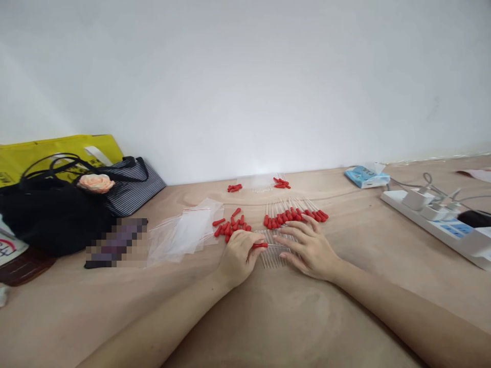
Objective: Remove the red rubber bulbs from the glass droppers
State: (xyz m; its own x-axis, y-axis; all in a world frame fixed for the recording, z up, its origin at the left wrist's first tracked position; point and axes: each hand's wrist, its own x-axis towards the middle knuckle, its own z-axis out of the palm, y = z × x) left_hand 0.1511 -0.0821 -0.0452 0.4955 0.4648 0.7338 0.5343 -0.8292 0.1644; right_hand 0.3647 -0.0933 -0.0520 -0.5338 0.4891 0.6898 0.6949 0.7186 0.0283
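My left hand [240,257] pinches a red rubber dropper bulb [260,246], which lies level and points right. A thin clear tube [273,246] runs from the bulb towards my right hand [311,251]. The fingers of that hand are spread over a row of clear glass tubes [270,260] on the table; whether they touch the tube's far end I cannot tell. Beyond both hands, droppers with red bulbs [286,217] lie side by side, tips towards the wall. A heap of loose red bulbs [232,225] sits just past my left hand, which partly hides it.
Clear zip bags [187,230] overlap left of the bulbs. Near the wall are two small groups of red bulbs [235,188] and a clear bag. A black bag [49,214] and striped bag [132,186] stand left; tissues [366,176] and a power strip [441,227] lie right.
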